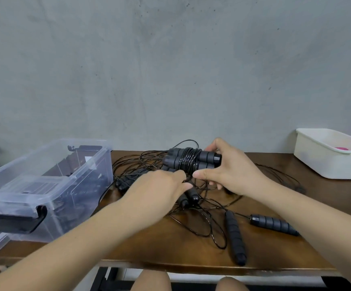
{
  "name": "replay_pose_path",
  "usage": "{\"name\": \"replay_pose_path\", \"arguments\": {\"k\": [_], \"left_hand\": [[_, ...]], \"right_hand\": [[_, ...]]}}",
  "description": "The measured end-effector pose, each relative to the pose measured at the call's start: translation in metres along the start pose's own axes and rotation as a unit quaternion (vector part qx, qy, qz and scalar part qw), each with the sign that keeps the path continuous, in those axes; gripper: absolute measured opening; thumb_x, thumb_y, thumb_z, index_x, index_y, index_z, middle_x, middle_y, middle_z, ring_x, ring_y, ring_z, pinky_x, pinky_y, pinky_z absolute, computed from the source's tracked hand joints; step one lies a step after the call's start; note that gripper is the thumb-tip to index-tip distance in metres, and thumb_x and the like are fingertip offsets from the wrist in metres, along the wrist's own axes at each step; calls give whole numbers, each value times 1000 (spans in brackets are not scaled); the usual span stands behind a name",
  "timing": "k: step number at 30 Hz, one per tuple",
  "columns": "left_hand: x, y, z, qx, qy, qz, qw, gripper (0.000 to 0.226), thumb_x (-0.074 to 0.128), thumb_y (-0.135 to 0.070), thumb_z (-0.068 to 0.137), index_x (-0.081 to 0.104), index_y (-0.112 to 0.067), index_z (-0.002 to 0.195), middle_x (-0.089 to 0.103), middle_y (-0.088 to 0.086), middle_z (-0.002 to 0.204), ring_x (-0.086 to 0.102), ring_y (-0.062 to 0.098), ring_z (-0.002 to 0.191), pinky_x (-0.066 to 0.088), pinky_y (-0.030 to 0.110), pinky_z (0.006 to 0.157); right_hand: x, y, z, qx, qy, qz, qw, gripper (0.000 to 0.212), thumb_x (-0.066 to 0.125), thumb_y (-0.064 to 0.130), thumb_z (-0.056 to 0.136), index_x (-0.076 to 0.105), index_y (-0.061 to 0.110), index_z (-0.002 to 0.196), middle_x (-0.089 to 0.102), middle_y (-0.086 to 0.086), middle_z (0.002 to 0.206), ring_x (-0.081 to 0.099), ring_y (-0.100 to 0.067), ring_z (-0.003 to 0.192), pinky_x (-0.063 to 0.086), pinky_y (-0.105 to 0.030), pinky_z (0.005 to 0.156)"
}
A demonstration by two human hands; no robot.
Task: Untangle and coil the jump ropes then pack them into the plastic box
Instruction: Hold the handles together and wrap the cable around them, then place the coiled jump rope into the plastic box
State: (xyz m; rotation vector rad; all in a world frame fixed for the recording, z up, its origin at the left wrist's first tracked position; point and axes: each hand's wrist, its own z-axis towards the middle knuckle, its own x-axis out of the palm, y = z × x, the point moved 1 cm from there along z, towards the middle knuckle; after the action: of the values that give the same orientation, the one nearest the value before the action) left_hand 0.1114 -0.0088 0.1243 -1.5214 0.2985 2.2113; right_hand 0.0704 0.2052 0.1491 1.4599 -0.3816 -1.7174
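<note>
Right hand (pixel 231 171) is clamped round the bundle (pixel 188 160) at frame centre, which is two handles bound with wound cord, held above the table (pixel 170 246). Left hand (pixel 164 185) sits just below the bundle, fingertips pinching cord (pixel 185 181) from the tangle (pixel 136 164) lying on the table. Two loose handles (pixel 235 238) lie at lower right. The clear box (pixel 69 217) stands open at left. A white tub (pixel 327 160) is at the right edge.

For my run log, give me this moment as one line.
step: coiling | right hand: grips rope bundle | left hand: pinches its cord | plastic box: open | loose ropes: tangled on table
</note>
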Motion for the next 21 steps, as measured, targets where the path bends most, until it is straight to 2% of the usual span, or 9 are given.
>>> {"name": "replay_pose_path", "arguments": {"k": [3, 6, 9, 11, 13, 15, 17, 19, 21], "left_hand": [[-16, 7, 7, 58, -30, 30, 997, 34, 46, -53, 108, 58, -22, 98, 63, -7, 89, 65, 24, 85, 50, 40, 72], [-26, 20, 11, 96, -29, -74, 992, 21, 63, -48, 100, 64, -27, 96, 66, -10, 83, 60, 11, 75, 51, 40, 68], [-31, 30, 15, 54, -5, -199, 979, 21, 82, -42, 89, 64, -30, 90, 67, -5, 75, 59, 13, 68, 48, 31, 61], [-30, 33, 15, 40, -5, -235, 971, 22, 89, -38, 83, 69, -29, 88, 66, -8, 81, 59, 10, 73, 45, 22, 65], [-23, 40, 15, 21, 7, -286, 958, 23, 89, -38, 83, 71, -29, 94, 63, -8, 90, 57, 15, 79, 45, 25, 73], [-18, 45, 10, -1, 29, -365, 930, 36, 87, -41, 86, 66, -31, 113, 61, -5, 102, 54, 20, 82, 47, 33, 76], [-14, 44, 4, 6, -5, -373, 928, 43, 86, -41, 86, 61, -34, 120, 57, -8, 113, 54, 4, 82, 45, 25, 75], [-11, 40, 1, 23, -82, -336, 938, 29, 87, -34, 86, 68, -30, 107, 53, -9, 114, 57, 8, 99, 43, 19, 82], [-10, 39, -2, 29, -120, -334, 935, 14, 88, -28, 84, 77, -26, 92, 57, -8, 111, 58, 18, 112, 43, 22, 94]], "right_hand": [[10, 1, 0, 5, 31, -20, 999, 52, 95, 37, 78, 53, 28, 108, 74, -4, 73, 60, -8, 44, 45, -26, 46], [21, 8, -6, 13, 92, -29, 995, 55, 94, 39, 78, 52, 30, 114, 73, -3, 69, 59, -11, 46, 48, -31, 49], [29, 16, -12, 6, 171, 22, 985, 50, 92, 29, 84, 53, 26, 115, 71, 4, 65, 58, -13, 51, 51, -34, 54], [29, 19, -14, -10, 201, 52, 978, 48, 92, 23, 85, 54, 23, 114, 69, 2, 67, 58, -14, 53, 50, -34, 54], [27, 20, -16, -25, 220, 60, 973, 47, 92, 24, 85, 54, 24, 113, 70, -2, 69, 59, -16, 54, 50, -35, 56], [27, 21, -18, -34, 238, 49, 969, 46, 92, 29, 85, 54, 30, 112, 73, -8, 73, 60, -19, 56, 51, -37, 60], [28, 20, -18, -42, 244, 51, 968, 46, 92, 31, 85, 54, 34, 111, 75, -14, 78, 62, -19, 56, 53, -38, 62], [30, 20, -17, -46, 239, 64, 968, 47, 92, 31, 85, 54, 34, 110, 75, -18, 80, 61, -20, 56, 52, -38, 61], [31, 19, -14, -46, 238, 83, 967, 46, 93, 30, 84, 54, 32, 109, 74, -21, 81, 60, -21, 57, 50, -38, 61]]}}
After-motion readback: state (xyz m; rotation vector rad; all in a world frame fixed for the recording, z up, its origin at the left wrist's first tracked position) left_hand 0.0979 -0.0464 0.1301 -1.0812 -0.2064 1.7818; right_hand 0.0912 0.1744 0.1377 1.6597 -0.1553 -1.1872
